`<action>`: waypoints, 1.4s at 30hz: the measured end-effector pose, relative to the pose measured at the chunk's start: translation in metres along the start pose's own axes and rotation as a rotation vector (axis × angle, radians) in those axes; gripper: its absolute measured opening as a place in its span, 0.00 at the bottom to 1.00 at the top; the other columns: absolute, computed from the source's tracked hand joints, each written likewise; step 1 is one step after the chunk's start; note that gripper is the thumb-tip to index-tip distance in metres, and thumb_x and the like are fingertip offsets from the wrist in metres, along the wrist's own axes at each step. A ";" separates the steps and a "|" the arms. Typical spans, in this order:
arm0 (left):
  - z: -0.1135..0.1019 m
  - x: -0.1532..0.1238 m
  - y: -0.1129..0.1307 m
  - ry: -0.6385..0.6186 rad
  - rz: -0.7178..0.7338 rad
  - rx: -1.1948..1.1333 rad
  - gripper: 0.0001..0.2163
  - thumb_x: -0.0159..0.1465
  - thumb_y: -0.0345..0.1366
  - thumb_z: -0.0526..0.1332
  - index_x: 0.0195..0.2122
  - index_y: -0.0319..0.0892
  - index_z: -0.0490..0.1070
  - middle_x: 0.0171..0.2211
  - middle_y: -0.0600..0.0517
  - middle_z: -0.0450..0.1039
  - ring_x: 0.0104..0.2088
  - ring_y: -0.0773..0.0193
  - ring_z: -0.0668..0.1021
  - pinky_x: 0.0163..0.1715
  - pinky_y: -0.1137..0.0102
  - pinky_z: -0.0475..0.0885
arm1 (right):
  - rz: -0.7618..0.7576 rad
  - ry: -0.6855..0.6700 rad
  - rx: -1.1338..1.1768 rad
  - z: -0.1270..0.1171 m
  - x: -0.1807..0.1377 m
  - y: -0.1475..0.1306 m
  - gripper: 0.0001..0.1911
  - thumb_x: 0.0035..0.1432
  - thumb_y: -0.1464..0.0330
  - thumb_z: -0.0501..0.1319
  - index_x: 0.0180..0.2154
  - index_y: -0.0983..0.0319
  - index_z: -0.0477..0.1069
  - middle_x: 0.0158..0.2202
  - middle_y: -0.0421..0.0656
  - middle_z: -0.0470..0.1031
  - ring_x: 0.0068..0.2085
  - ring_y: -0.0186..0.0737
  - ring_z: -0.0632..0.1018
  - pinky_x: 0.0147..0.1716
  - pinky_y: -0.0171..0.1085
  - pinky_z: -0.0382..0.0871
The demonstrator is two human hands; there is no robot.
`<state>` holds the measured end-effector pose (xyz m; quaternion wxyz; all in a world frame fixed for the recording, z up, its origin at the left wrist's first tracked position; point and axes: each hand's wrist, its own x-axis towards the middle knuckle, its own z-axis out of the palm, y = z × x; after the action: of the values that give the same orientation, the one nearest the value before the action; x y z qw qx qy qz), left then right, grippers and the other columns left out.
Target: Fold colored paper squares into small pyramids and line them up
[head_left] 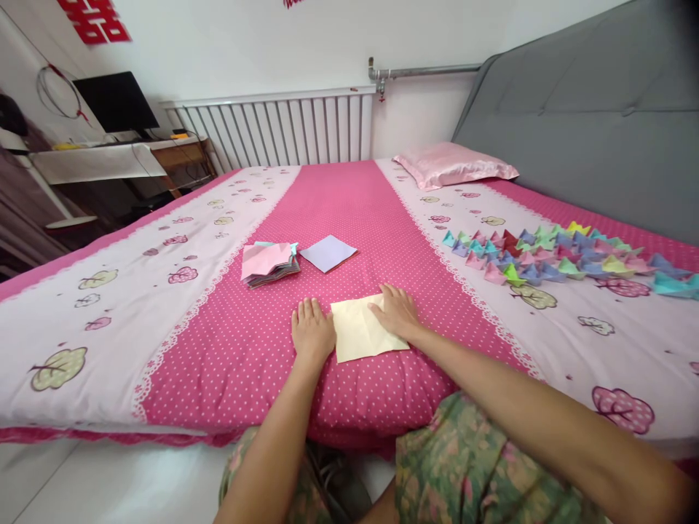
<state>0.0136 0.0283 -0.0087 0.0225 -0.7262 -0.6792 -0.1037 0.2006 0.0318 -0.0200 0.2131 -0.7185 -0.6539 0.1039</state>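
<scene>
Yellow sheet (363, 329) — matt paper; pillow (454, 164) — glossy cloth.

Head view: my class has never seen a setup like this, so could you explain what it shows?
There is no machine: a person works with bare hands, seen by one head-worn camera looking forward and down. The left hand is at the left edge of a pale yellow sheet; the right hand rests on its right part. The sheet lies on the bed cover. Beyond are a stack of papers and a lilac square; small folded paper shapes sit to the right.
</scene>
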 end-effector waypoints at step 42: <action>0.008 -0.012 0.034 -0.092 0.520 -0.104 0.26 0.61 0.40 0.44 0.60 0.35 0.47 0.61 0.43 0.47 0.61 0.57 0.50 0.58 0.60 0.47 | -0.390 -0.206 0.019 0.010 -0.006 -0.029 0.30 0.61 0.57 0.33 0.59 0.66 0.49 0.61 0.47 0.49 0.61 0.38 0.50 0.58 0.40 0.41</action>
<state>0.0476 0.0150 -0.0155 -0.0199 -0.8804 -0.4640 -0.0959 0.1698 0.0294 -0.0170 0.1681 -0.5620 -0.7977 0.1397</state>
